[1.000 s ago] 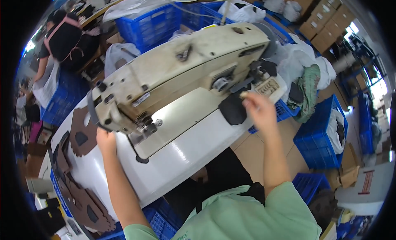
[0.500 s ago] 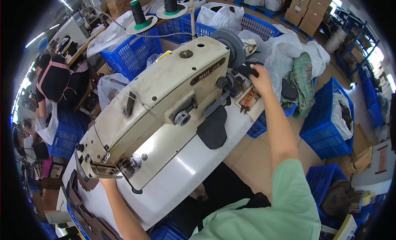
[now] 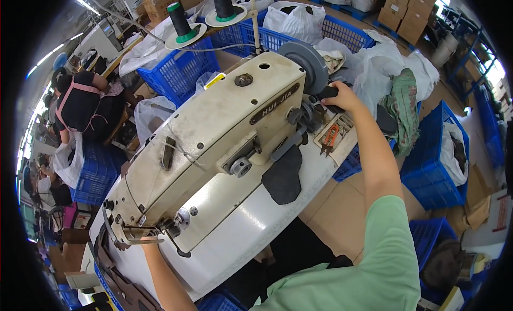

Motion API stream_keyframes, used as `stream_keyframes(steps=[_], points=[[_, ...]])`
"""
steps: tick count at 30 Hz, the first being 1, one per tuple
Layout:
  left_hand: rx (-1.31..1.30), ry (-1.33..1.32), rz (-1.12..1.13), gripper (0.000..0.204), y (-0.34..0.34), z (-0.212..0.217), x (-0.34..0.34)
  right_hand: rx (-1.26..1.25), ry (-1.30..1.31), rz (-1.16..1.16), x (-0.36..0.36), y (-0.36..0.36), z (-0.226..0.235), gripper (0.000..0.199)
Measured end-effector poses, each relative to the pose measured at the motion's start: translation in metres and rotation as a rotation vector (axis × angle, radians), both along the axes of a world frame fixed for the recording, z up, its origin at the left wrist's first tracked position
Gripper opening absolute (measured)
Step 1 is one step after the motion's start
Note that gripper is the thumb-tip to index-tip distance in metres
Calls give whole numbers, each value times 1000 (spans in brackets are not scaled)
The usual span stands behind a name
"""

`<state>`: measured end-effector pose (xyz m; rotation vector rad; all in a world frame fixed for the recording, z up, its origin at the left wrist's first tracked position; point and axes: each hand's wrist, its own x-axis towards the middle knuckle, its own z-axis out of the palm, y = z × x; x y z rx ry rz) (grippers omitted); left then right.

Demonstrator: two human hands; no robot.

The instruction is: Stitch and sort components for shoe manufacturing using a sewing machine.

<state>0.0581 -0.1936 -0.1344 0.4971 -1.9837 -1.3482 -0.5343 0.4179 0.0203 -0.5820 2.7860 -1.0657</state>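
Note:
A cream industrial sewing machine stands on a white table. My right hand is beside its grey handwheel, the fingers closed on a black material piece. Behind the needle end of the machine, only the wrist part of my left hand shows; its fingers are hidden. A flat black cut piece lies on the table below the machine arm. Orange-handled snips rest in a tray at the table's right end.
Dark brown cut pieces lie along the left table edge. Two dark thread cones stand behind the machine. Blue crates with white bags surround the table. Another person sits working at the far left.
The whole view has shifted, so the machine sits slightly lower and further right. My right hand has come a little closer to the handwheel with the black piece. My left hand stays behind the needle end.

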Motion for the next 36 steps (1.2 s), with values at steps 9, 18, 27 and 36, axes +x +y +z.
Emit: stream_keyframes(steps=[9, 18, 27, 36], points=[[-513, -358, 197, 59, -71, 27, 11, -223, 21, -137, 6, 2, 4, 77], [-1397, -328, 348, 57, 16, 137, -54, -495, 12, -228, -9, 31, -4, 71], [-521, -18, 753, 25, 66, 281, -12, -1069, 152, 11, 138, 7, 85, 57], [-128, 529, 765, 27, 256, 306, 19, -689, -101, 1449, 451, -214, 163, 81]])
